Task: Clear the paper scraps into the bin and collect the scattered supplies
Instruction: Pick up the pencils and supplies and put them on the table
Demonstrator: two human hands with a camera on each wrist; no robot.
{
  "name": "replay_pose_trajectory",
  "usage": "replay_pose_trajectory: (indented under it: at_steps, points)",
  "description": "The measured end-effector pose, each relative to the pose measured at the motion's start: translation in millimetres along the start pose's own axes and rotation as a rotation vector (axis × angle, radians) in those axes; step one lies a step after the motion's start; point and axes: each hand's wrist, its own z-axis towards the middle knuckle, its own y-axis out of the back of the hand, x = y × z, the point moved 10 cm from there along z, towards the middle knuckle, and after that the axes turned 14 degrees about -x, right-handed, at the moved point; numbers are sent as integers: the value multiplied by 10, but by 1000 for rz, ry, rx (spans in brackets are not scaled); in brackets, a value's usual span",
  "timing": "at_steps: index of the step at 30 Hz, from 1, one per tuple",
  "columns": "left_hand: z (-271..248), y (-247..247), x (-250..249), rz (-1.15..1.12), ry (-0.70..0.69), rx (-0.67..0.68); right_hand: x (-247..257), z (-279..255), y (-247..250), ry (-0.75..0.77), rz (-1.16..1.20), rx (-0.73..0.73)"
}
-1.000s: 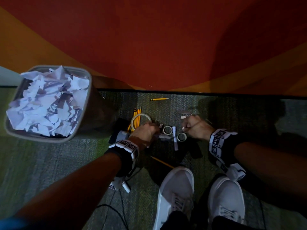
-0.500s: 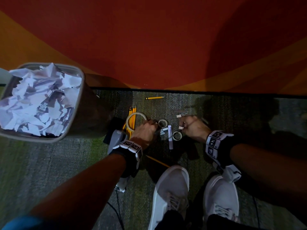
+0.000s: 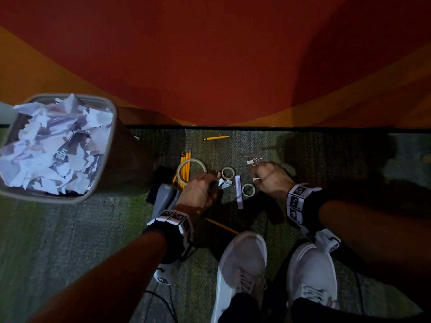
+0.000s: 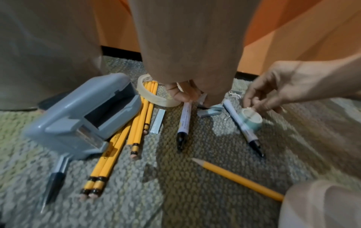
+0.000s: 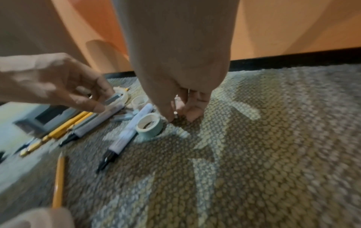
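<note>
Head view, patterned carpet, orange-red wall, black baseboard, bin

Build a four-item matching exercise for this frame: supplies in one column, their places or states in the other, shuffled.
Things:
1. bin
2. large tape ring
3. lone pencil
4. marker

Places or states:
A. near the wall's baseboard, apart from the rest
B. heaped with paper scraps
C. lying over the bundled yellow pencils
D. beside a small tape roll, between the hands

Pairs: 1-B, 2-C, 3-A, 4-D
</note>
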Motion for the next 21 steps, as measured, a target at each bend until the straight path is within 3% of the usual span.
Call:
replay_pose_trajectory:
  at_steps: [9, 12, 17, 21]
  points:
    - [195, 492, -295, -17, -47, -117, 39, -145, 621, 13, 285, -142]
    - [292, 833, -529, -7, -4, -161, 35, -311, 1045, -88, 426, -168]
    - [442, 1414, -1220, -88, -39, -189, 162, -709, 1934, -104, 493, -281]
    - [497, 1939, -2050, -110, -156, -161, 275, -1183, 2865, -112, 524, -452]
